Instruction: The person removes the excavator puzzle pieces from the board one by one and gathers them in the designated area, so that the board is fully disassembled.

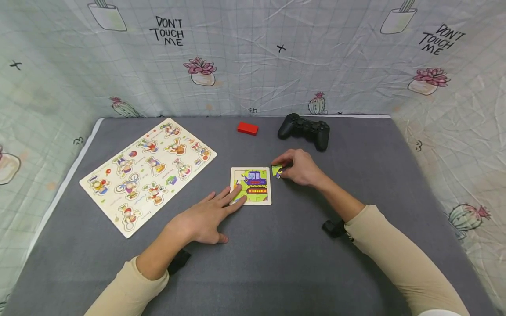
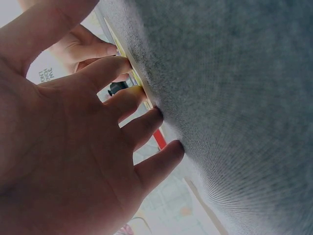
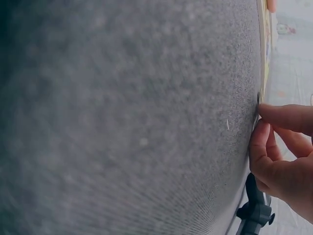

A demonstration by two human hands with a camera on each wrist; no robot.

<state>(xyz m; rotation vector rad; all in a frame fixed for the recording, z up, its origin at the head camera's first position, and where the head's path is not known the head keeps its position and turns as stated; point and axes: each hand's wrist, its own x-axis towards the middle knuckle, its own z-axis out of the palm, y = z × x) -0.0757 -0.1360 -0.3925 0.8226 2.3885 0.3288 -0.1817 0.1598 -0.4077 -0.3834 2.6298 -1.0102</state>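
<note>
A small square jigsaw puzzle [image 1: 258, 184] shows a purple and red tracked vehicle on bright green, within a pale wooden frame. My left hand [image 1: 203, 219] spreads its fingers, and two fingertips rest on the puzzle's left side. In the left wrist view that hand [image 2: 83, 142] reaches flat toward the puzzle's edge. Just right of the frame, my right hand [image 1: 301, 169] pinches a green puzzle piece [image 1: 276, 169] with a purple patch. The right wrist view shows the thumb and fingers of this hand [image 3: 286, 156] low at the cloth; the piece is mostly hidden there.
A large wooden picture board [image 1: 158, 210] with cartoon figures lies at the left. Behind the puzzle sit a red block [image 1: 247, 128] and a black game controller [image 1: 304, 130]. Grey cloth [image 1: 272, 263] covers the table, and a printed curtain [image 1: 253, 57] hangs behind it.
</note>
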